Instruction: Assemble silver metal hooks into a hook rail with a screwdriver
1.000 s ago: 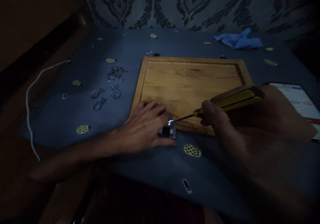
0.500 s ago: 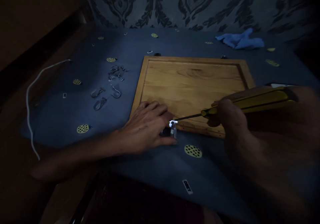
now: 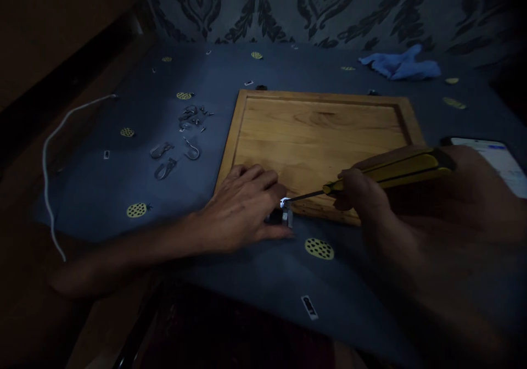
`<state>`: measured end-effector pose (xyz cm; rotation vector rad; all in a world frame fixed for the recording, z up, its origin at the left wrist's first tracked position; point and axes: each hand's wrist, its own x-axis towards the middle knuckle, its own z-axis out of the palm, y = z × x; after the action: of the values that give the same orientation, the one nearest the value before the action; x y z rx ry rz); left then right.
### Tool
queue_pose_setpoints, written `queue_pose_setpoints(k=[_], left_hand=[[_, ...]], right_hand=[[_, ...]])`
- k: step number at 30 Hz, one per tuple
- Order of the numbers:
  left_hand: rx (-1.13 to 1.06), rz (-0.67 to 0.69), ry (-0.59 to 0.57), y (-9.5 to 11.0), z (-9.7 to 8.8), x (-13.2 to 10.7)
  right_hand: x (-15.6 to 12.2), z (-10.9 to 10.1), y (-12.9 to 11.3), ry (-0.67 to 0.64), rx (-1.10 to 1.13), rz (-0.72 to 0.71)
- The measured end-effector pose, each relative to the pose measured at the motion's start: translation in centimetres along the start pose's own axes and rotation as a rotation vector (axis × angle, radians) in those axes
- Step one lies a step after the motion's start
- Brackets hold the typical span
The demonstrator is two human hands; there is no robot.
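The right hand (image 3: 415,215) gripped a yellow-and-black, thin-shafted screwdriver (image 3: 395,172); the left hand (image 3: 242,210) clasped a small, brightly glinting metal fitting (image 3: 288,218) by the brown wooden board (image 3: 321,138).

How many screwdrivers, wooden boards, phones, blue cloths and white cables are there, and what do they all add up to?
Screwdriver: 1
Wooden board: 1
Phone: 1
Blue cloth: 1
White cable: 1
Total: 5
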<state>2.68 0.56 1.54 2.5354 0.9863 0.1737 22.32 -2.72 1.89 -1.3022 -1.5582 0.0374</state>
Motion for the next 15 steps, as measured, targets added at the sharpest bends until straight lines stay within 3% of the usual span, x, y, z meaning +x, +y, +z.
queue_pose_setpoints(k=[3, 9, 13, 15], left_hand=[[0.01, -0.005, -0.013, 0.1, -0.1, 0.0], [0.023, -0.009, -0.018, 0.2, -0.1, 0.1], [0.022, -0.006, -0.015, 0.1, -0.1, 0.1], [0.02, -0.002, -0.011, 0.1, -0.1, 0.1]], right_hand=[[0.4, 0.2, 0.3, -0.042, 0.059, -0.055], [0.7, -0.3, -0.8, -0.16, 0.264, 0.105], [0.7, -0.8, -1.3, -0.265, 0.246, 0.158], [0.6, -0.8, -1.0, -0.227, 0.21, 0.159]])
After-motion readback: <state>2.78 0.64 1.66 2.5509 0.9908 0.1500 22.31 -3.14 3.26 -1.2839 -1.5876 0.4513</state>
